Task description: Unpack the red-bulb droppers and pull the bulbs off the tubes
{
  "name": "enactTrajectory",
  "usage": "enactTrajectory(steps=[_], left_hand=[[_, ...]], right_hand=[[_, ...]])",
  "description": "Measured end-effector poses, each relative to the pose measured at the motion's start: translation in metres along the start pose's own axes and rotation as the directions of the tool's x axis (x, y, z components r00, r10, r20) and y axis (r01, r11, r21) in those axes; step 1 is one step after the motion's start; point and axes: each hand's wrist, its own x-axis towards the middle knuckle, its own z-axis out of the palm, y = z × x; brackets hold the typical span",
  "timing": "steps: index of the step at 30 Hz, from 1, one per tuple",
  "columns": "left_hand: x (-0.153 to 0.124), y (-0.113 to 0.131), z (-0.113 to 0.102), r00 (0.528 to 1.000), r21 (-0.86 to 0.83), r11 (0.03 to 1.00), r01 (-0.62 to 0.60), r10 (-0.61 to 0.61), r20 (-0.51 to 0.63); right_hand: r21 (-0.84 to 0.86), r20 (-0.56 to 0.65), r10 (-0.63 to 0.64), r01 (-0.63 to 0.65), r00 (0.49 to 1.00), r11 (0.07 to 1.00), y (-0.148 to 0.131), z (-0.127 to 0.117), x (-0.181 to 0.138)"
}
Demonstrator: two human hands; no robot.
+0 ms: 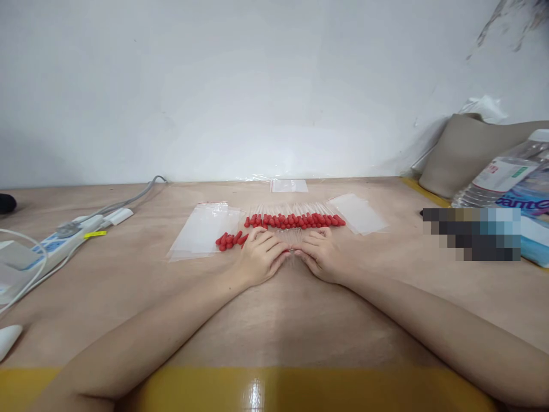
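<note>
My left hand (259, 255) and my right hand (321, 252) rest side by side on the wooden table (274, 320), fingers curled and nearly touching at the middle. Between the fingertips lies a small bundle of clear glass tubes (291, 237), which both hands press together. Just beyond the hands a row of droppers with red rubber bulbs (295, 220) stretches across the table. A small heap of loose red bulbs (229, 240) lies by my left hand.
Clear plastic bags lie at the left (206, 230), right (358, 213) and back (289, 185). A power strip with cables (64, 240) is far left. A water bottle (500, 180), a grey pouch (463, 151) and blue packs (534, 240) stand at the right.
</note>
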Motion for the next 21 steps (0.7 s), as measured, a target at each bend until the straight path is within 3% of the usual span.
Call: enactTrajectory(steps=[7, 17, 21], left_hand=[[0.003, 0.001, -0.004, 0.992, 0.115, 0.993, -0.03, 0.015, 0.123], [0.001, 0.003, -0.008, 0.988, 0.094, 0.994, -0.062, 0.048, 0.15], [-0.007, -0.002, -0.013, 0.987, 0.072, 0.997, 0.001, -0.013, 0.16]], right_hand=[[-0.082, -0.03, -0.039, 0.036, 0.999, 0.996, 0.001, -0.003, 0.0], [-0.195, -0.028, -0.23, 0.22, 0.973, 0.956, 0.006, -0.008, -0.009], [-0.204, -0.163, -0.289, 0.254, 0.943, 0.945, 0.02, -0.014, -0.015]])
